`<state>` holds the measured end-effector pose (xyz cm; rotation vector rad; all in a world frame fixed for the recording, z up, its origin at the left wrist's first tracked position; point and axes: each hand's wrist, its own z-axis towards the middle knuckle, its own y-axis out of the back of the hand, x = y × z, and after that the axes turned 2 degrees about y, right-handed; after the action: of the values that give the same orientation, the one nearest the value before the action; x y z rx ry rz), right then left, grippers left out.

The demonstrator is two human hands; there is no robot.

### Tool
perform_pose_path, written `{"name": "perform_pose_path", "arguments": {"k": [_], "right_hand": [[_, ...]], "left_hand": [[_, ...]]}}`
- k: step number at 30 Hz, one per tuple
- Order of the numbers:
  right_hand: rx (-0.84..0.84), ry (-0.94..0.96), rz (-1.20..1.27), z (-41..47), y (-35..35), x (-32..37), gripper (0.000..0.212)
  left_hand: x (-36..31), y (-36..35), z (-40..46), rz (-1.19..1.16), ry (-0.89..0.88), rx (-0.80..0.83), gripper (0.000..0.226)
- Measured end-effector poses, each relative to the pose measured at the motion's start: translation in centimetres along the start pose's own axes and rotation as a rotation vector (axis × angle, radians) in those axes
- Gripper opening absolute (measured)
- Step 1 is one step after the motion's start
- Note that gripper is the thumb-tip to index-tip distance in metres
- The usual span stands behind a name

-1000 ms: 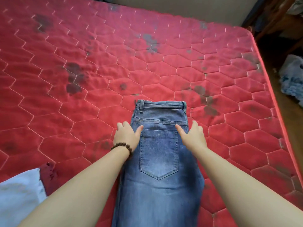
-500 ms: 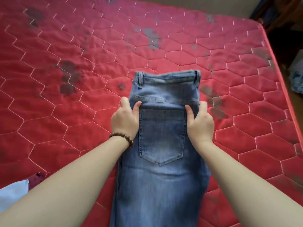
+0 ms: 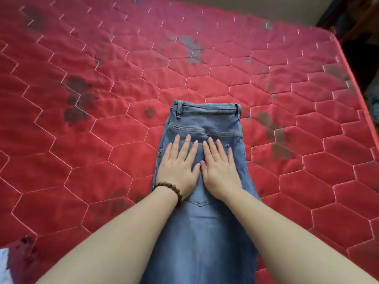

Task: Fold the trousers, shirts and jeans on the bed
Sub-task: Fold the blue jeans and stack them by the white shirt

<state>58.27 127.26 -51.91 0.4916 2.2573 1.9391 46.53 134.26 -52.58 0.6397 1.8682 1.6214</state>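
presently: jeans (image 3: 203,232), blue denim, folded lengthwise into a narrow strip, back side up, lying flat on bed (image 3: 123,156). long axis runs straight away from the person; waistband at the far end, beyond the fingertips, legs coming back between the forearms and out of the bottom of the view. one back pocket showing, mostly under the palms, its point just behind the heels of the hands.

left hand (image 3: 178,167): flat on the denim, fingers straight and spread, palm down, gripping nothing; its outer edge reaches the jeans' left edge. beaded bracelet (image 3: 170,189) on the wrist.

right hand (image 3: 220,169): flat beside the left, fingers straight and a little fanned, pressing the pocket area, gripping nothing. thumbs of the two hands touch or nearly touch at the middle of the strip.

bed: red quilted cover, pale hexagon stitching, several dark grey stains left of, right of and beyond the hands. wide bare cover left of the left hand and beyond the waistband; a narrower band right of the right hand before the bed's right edge. far edge lies well past the fingertips.

white cloth (image 3: 4,263): a sliver only, at the near left corner, well behind the left forearm; kind cannot be told.
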Motion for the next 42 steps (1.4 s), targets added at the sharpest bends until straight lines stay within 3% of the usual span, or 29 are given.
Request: {"name": "perform_pose_path", "arguments": {"k": [5, 11, 21, 31, 42], "right_hand": [[-0.072, 0.023, -0.04, -1.2, -0.8, -1.4, 0.062], [-0.064, -0.109, -0.055, -7.3, -1.5, -0.7, 0.067], [0.042, -0.13, -0.024, -22.4, -3.8, 7.2, 0.067], [-0.037, -0.205, 0.038, -37.9, -7.8, 14.2, 0.056], [-0.013, -0.188, 0.036, -53.6, -11.0, 19.7, 0.058]], "left_hand": [[0.7, -0.5, -0.3, -0.035, -0.024, -0.091, 0.064], [1.3, -0.8, -4.4, 0.041, 0.119, -0.001, 0.07], [-2.3, -1.7, -23.6, 0.021, 0.081, 0.137, 0.073], [-3.1, -3.1, -39.4, -0.03, 0.005, 0.119, 0.067], [-6.0, -4.7, -57.0, -0.073, 0.075, 0.144, 0.064]]}}
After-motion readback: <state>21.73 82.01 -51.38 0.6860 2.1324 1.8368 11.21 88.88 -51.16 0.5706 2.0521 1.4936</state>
